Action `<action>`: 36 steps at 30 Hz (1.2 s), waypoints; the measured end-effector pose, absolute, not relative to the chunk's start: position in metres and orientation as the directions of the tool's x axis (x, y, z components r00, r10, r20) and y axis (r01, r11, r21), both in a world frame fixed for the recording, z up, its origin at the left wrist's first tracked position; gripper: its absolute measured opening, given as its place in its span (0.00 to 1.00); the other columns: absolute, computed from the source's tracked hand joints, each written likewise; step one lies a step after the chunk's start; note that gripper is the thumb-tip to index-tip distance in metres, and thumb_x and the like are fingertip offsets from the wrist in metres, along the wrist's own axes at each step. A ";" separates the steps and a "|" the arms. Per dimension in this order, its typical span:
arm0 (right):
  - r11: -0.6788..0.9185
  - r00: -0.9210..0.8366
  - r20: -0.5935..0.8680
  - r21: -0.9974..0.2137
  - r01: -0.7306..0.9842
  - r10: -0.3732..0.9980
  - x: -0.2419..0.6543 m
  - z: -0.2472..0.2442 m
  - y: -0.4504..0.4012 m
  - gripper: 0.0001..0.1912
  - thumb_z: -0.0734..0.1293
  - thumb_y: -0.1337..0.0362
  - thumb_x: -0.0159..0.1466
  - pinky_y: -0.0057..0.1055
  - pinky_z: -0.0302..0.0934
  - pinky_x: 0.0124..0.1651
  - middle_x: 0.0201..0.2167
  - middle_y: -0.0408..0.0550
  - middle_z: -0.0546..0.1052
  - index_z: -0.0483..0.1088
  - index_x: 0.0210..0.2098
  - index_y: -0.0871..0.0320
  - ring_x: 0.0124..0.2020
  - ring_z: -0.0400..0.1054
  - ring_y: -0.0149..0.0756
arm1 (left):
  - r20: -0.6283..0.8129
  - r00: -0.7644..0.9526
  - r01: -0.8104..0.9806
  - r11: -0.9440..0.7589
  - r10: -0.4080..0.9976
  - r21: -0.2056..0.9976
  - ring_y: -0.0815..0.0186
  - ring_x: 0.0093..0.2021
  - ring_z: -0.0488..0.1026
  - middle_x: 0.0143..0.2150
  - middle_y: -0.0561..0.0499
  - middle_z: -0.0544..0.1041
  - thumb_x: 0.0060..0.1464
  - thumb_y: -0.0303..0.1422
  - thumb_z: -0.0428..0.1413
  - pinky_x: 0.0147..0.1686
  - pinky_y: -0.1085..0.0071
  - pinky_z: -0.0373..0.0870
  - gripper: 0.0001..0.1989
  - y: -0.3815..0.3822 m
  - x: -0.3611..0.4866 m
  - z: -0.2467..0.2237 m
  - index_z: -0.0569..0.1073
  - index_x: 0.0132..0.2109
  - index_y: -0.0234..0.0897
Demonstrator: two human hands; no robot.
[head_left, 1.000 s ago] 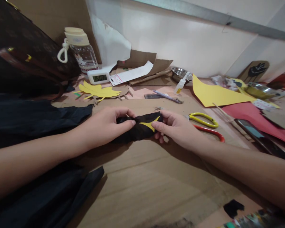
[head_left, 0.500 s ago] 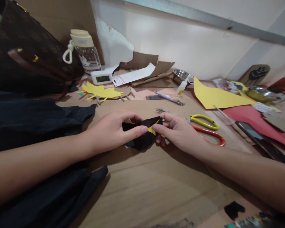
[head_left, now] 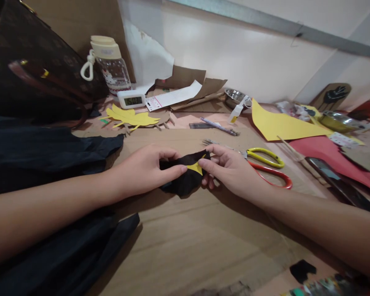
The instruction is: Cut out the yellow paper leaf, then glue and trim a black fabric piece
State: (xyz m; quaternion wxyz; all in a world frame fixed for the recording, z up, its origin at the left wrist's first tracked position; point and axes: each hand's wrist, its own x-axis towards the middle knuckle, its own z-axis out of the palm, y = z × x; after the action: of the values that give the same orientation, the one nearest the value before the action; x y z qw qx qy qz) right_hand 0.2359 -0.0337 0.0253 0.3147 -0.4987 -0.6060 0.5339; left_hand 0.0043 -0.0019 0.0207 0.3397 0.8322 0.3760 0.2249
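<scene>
Upper left of the frame: a dark brown patterned handbag [head_left: 27,43] with a reddish-brown handle; to its right, an upright transparent bottle [head_left: 114,73] with a cream lid and looped strap. Before the bottle, a white rectangular digital clock [head_left: 131,100]. Upper margin, centre to right: a grey metal rail [head_left: 249,19] across a white wall [head_left: 209,45]. Upper right of centre: a round, shiny metal bowl [head_left: 233,96]. Right margin: a dark, glossy rectangular phone [head_left: 342,181].

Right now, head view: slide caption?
Left hand and right hand hold crumpled black fabric and a pointed yellow paper cutout above brown cardboard.
</scene>
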 end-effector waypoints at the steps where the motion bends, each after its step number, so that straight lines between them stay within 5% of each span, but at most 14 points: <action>1: -0.065 -0.305 -0.150 -0.960 0.273 0.940 0.236 0.025 -0.034 0.17 0.74 0.52 0.65 0.19 0.60 0.20 0.20 0.39 0.78 0.68 0.42 0.56 0.18 0.69 0.27 | 0.123 0.619 0.462 -0.485 0.776 0.742 0.63 0.33 0.76 0.32 0.55 0.82 0.63 0.45 0.57 0.34 0.70 0.68 0.14 -0.001 0.005 0.020 0.80 0.37 0.41; 10: -0.073 -0.331 -0.168 -0.957 0.281 0.928 0.239 0.021 -0.028 0.11 0.70 0.56 0.67 0.19 0.63 0.20 0.19 0.39 0.77 0.68 0.40 0.56 0.17 0.70 0.28 | 0.072 0.568 0.481 -0.402 0.820 0.779 0.61 0.37 0.78 0.37 0.53 0.84 0.63 0.44 0.53 0.34 0.70 0.69 0.17 -0.001 0.003 0.019 0.83 0.42 0.41; 20: 0.042 -0.237 -0.009 -0.977 0.207 0.971 0.250 0.022 -0.013 0.14 0.73 0.54 0.66 0.21 0.61 0.16 0.25 0.38 0.72 0.70 0.43 0.55 0.20 0.66 0.28 | 0.129 0.638 0.545 -0.563 0.759 0.621 0.61 0.35 0.75 0.31 0.54 0.80 0.59 0.37 0.48 0.37 0.68 0.66 0.14 0.010 0.002 0.019 0.77 0.34 0.40; 25: 0.135 -0.297 0.030 -0.930 0.341 0.954 0.253 0.019 -0.012 0.16 0.72 0.57 0.68 0.25 0.65 0.21 0.41 0.44 0.77 0.70 0.52 0.55 0.22 0.68 0.25 | 0.184 0.668 0.531 -0.635 0.721 0.561 0.61 0.35 0.75 0.32 0.53 0.80 0.62 0.39 0.48 0.38 0.67 0.66 0.15 0.011 0.001 0.017 0.78 0.37 0.39; 29: 0.253 -0.284 0.160 -0.909 0.332 0.946 0.251 0.019 -0.017 0.12 0.73 0.58 0.66 0.26 0.69 0.29 0.36 0.41 0.74 0.70 0.45 0.55 0.29 0.72 0.29 | 0.250 0.608 0.518 -0.615 0.754 0.594 0.62 0.36 0.75 0.34 0.54 0.81 0.65 0.42 0.52 0.36 0.68 0.66 0.14 0.008 0.000 0.025 0.78 0.38 0.40; 33: 0.139 -0.360 0.050 -0.965 0.223 0.932 0.242 0.027 -0.032 0.09 0.73 0.60 0.66 0.28 0.72 0.39 0.38 0.44 0.79 0.74 0.43 0.56 0.36 0.76 0.31 | 0.407 0.548 0.487 -0.674 0.731 0.555 0.63 0.39 0.76 0.37 0.53 0.79 0.65 0.39 0.55 0.43 0.68 0.68 0.11 -0.004 0.000 0.038 0.77 0.37 0.40; 36: -0.068 -0.498 -0.109 -0.993 0.100 0.860 0.236 0.032 -0.043 0.15 0.75 0.57 0.65 0.26 0.70 0.37 0.35 0.43 0.79 0.76 0.47 0.57 0.32 0.73 0.29 | 0.516 0.528 0.437 -0.736 0.675 0.516 0.60 0.52 0.76 0.50 0.50 0.79 0.65 0.37 0.56 0.54 0.65 0.68 0.10 -0.015 0.000 0.043 0.77 0.36 0.40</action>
State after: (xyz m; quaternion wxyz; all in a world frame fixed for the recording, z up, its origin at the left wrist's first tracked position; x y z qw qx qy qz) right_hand 0.2356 -0.0428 0.0316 0.3090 -0.3942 -0.6087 0.6153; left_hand 0.0000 -0.0145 0.0427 0.1640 0.8585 0.3239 0.3621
